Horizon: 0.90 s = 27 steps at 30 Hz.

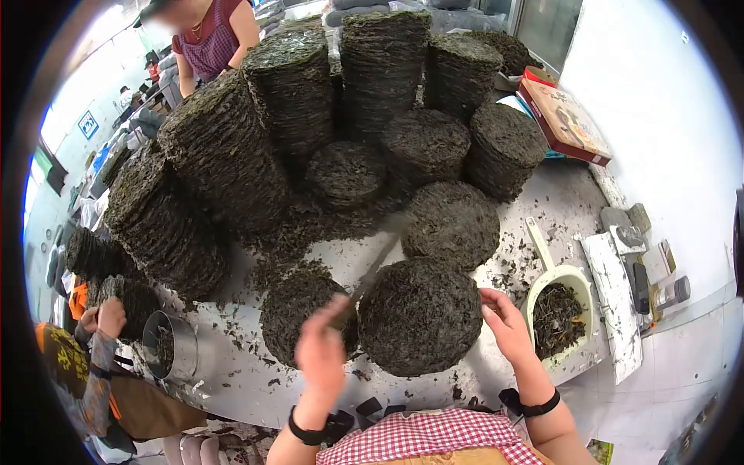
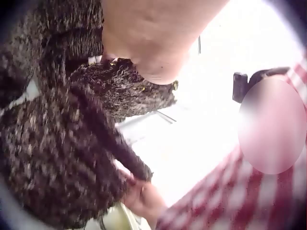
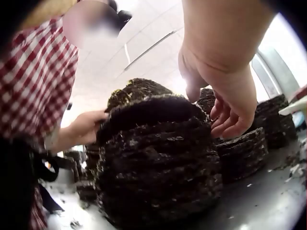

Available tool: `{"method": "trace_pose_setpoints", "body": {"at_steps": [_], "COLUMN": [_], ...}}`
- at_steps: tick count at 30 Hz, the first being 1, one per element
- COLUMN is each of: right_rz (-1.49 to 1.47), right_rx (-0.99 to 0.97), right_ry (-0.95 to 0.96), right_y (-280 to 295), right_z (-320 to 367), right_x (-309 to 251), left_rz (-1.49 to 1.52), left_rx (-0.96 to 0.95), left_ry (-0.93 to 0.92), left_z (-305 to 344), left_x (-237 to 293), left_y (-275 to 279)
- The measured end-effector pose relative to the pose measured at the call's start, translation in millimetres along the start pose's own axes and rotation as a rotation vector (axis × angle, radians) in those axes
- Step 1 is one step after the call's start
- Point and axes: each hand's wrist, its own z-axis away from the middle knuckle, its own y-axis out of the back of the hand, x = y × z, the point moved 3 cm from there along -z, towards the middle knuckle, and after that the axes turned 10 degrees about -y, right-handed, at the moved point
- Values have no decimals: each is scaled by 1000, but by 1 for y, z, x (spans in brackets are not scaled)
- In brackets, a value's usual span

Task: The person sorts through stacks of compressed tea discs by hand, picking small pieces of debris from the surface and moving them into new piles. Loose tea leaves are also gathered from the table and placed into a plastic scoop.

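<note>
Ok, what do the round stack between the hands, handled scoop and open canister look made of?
Round stack: probably dried seaweed, rough and matte; thin dark layers of matted shreds.
Handled scoop: likely plastic, smooth; even cream colour, handle included.
Open canister: seems metal, smooth; grey wall with bright reflections.

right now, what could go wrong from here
The tall stack at the left looks tilted, though the lens bends the view; a bump might topple it. The scoop of scraps stands near the right hand, so a wide sweep could spill it. Loose flakes lie about, so the ragged front stack may shed more if handled roughly.
</note>
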Motion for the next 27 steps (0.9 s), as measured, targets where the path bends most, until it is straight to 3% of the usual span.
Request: {"method": "trace_pose_setpoints", "body": {"at_steps": [1,3,4,9,10,12,13,14,15,17,20,23,25,27], "right_rz": [-4,96,62,8,26,46,58,78,101,89,74,182,172,142], "right_rx": [-1,7,12,11,6,-9,16,17,28,28,24,83,105,103], "right_ry": [-4,119,130,90,110,127,133,148,159,159,124,152,124,56], "right_y": [1,0,-2,-6,-6,-10,-14,-17,-18,-21,-18,-21,-20,-21], "right_z": [0,-5,-5,-3,-2,0,1,3,4,3,4,6,1,-2], "right_x": [3,9,13,5,3,-5,-9,-13,-15,-13,-6,-10,2,6], "left_rz": [-111,502,493,-570,-265,-291,-358,-313,-186,-150,-15,-167,-38,-113], "left_rx": [219,508,512,200,4,-508,-652,-691,-595,-609,-564,-681,-633,-412], "left_ry": [291,233,234,-161,-94,-407,-578,-694,-798,-849,-712,-769,-798,-792], "left_z": [0,-3,1,19,17,23,31,37,43,40,21,29,25,16], "left_x": [-14,-61,-67,-71,-46,0,6,11,3,-24,-2,-11,-12,-14], "left_y": [17,42,45,63,46,8,-16,-33,-47,-57,-31,-37,-28,-9]}}
